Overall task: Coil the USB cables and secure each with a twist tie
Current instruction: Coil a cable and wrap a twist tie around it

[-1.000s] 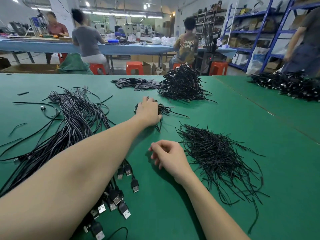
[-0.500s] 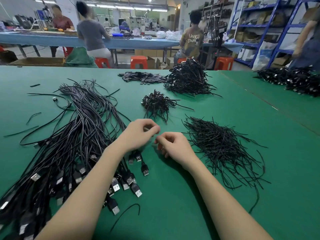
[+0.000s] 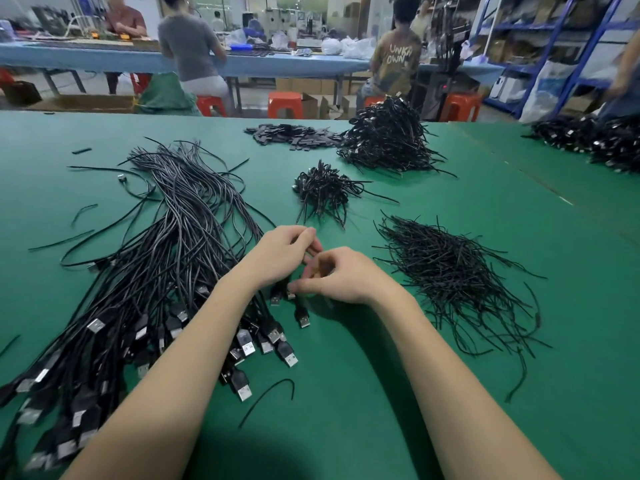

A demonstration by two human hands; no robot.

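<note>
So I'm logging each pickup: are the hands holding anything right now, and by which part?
The right hand pinches a USB plug at the cable pile's edge. The left hand's fingers are curled; whether they hold anything cannot be told.

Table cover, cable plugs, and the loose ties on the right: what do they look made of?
Table cover: seemingly matte green felt or cloth, no glare. Cable plugs: shiny silver metal tips in black, probably moulded plastic, housings. Ties: thin black strands holding kinks, likely plastic-coated wire, though the core is not visible.
</note>
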